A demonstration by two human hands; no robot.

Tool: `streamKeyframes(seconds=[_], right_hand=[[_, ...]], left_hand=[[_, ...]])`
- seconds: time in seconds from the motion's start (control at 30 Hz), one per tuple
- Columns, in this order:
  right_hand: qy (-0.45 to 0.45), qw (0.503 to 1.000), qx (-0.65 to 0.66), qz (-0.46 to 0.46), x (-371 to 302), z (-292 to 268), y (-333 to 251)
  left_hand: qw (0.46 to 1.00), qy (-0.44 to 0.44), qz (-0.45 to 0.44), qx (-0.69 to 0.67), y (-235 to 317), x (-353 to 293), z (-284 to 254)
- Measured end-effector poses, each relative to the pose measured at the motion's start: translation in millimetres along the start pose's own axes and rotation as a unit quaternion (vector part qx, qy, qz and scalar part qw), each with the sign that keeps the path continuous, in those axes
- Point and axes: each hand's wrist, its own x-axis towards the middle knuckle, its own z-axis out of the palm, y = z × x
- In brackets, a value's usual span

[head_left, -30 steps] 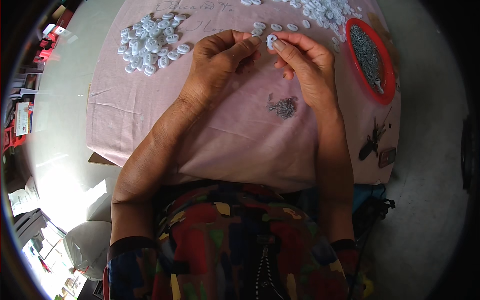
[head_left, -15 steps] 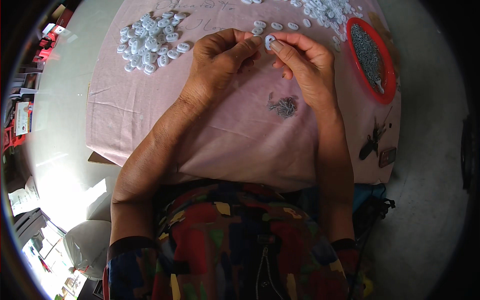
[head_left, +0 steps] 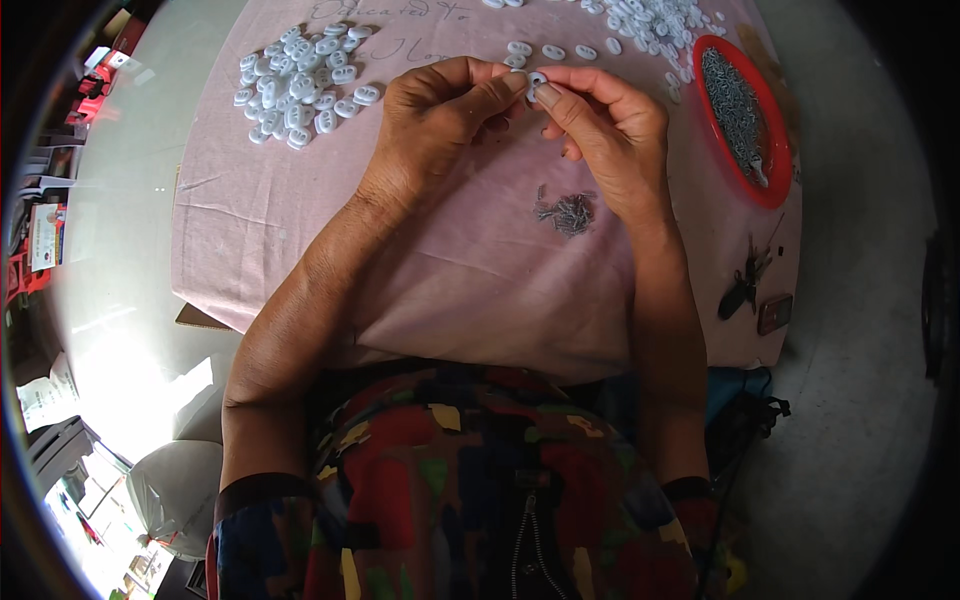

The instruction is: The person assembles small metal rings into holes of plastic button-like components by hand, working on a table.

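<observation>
A small white oval plastic piece with a hole (head_left: pixel 536 80) sits in the pinch of my right hand (head_left: pixel 612 125), between thumb and index finger. My left hand (head_left: pixel 440 120) is closed in a pinch right beside it, its thumb tip almost at the piece's edge. Whatever the left fingertips hold is hidden. Several like white oval pieces (head_left: pixel 553 52) lie on the pink cloth just beyond my hands. Between my forearms rests a little heap of small grey metal screws (head_left: pixel 570 214).
On the left is a pile of white oval pieces (head_left: pixel 300 85); another white heap (head_left: pixel 650 22) lies far right. A red oval tray (head_left: pixel 776 190) of grey screws stands at the right edge. Dark keys (head_left: pixel 745 283) and a small dark rectangular object (head_left: pixel 775 314) lie nearer me.
My right hand has shifted slightly left, bringing the white piece up against my left fingertips. The piles and the tray have stayed put.
</observation>
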Motion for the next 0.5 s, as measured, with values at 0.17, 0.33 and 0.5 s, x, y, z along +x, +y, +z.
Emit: streamKeyframes(seconds=[0.17,0.33,0.5], right_hand=[[0.006,1.0,0.01,0.018,0.1,-3.3,-2.0],[-0.003,1.0,0.021,0.005,0.9,-4.3,-1.2],[0.01,1.0,0.019,-0.013,0.5,-2.9,1.1]], left_hand=[[0.999,-0.027,-0.031,-0.025,6.9,-1.1,-3.6],[0.999,-0.036,-0.034,-0.018,7.2,0.3,-8.3],[0.999,-0.034,-0.035,0.007,11.9,-0.5,-5.5]])
